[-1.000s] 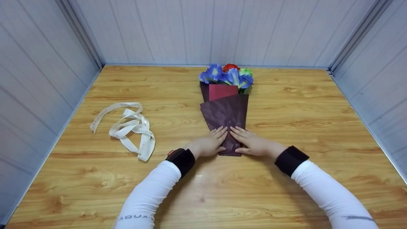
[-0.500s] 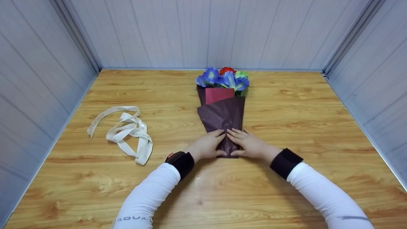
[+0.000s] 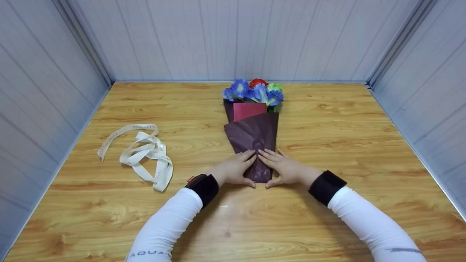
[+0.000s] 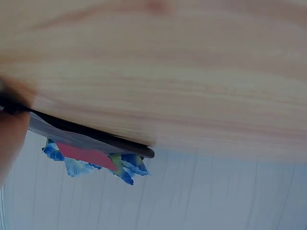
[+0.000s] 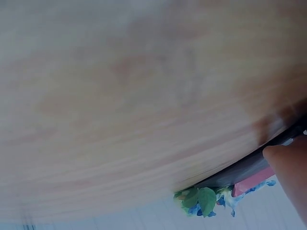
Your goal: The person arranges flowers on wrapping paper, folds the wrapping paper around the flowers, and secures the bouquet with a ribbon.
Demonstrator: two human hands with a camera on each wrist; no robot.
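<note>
A bouquet of artificial flowers (image 3: 240, 88), blue, red and green, lies flat in dark purple wrapping paper (image 3: 251, 131), blooms toward the back wall. A dark red card (image 3: 249, 110) sticks up from the wrap below the blooms. On the narrow lower end, my left hand (image 3: 235, 168) rests its straight fingers from the left side. Opposite it, my right hand (image 3: 285, 166) lays extended fingers on the paper, fingertips close to the left ones. Both thumbs are spread down to the wrap's bottom edge. Wrist views catch the blue petals (image 4: 127, 167) and a green leaf (image 5: 207, 201) from low down.
A loosely heaped white printed ribbon (image 3: 149, 156) lies left of the bouquet, one end curving out. The wooden table (image 3: 346, 127) is bounded by pale panel walls (image 3: 182, 40) at the back and both sides.
Both thumbs have moved down to the bottom edge of the wrap, away from the other fingers. The head view has shifted slightly; bouquet and ribbon otherwise keep their places.
</note>
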